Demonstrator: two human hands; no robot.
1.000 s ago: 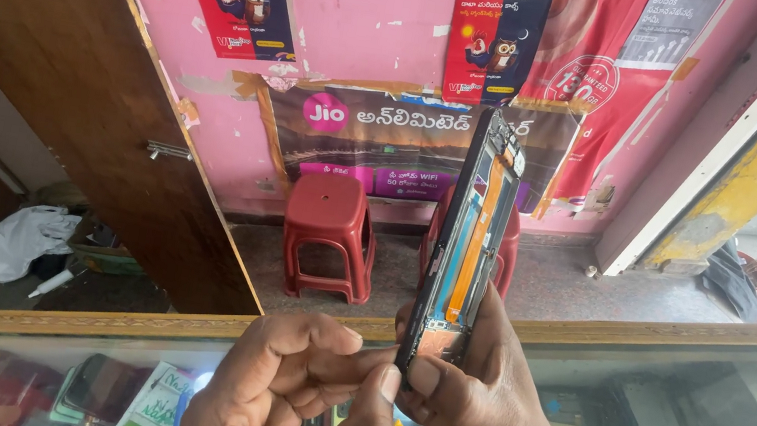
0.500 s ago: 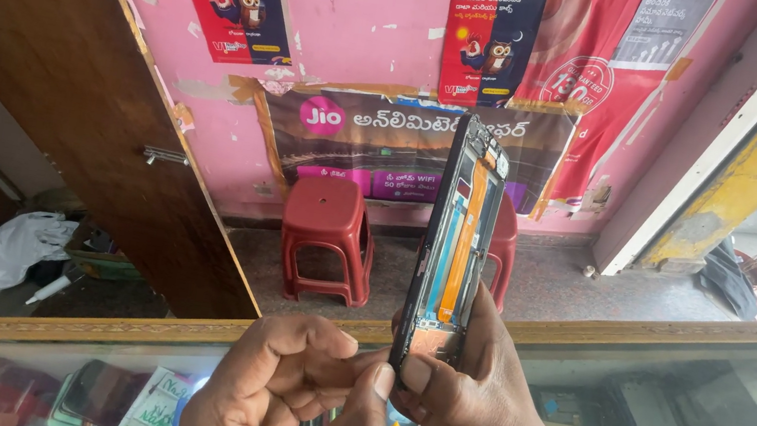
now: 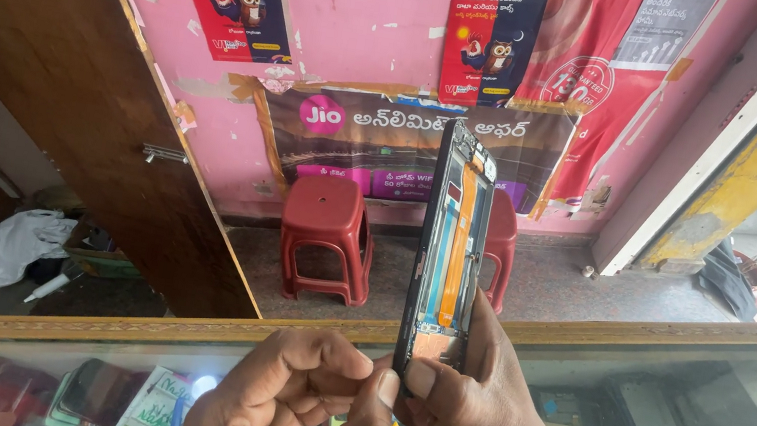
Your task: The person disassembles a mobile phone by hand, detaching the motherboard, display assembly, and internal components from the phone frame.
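Our left hand (image 3: 291, 412) curls, thumb tip pressing the lower edge of one opened phone frame (image 3: 447, 244). It stands upright above the glass display counter (image 3: 674, 392), long axis vertical, top towards the pink wall (image 3: 377, 30). Our right hand (image 3: 479, 411) grips its base. Two red stools (image 3: 326, 235) stand behind; the counter holds phone boxes.

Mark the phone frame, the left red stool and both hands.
phone frame (image 3: 446, 254), head view, orange strip inside.
red stool (image 3: 327, 220), head view, seat top.
left hand (image 3: 298, 403), head view, knuckles.
right hand (image 3: 482, 422), head view, back.
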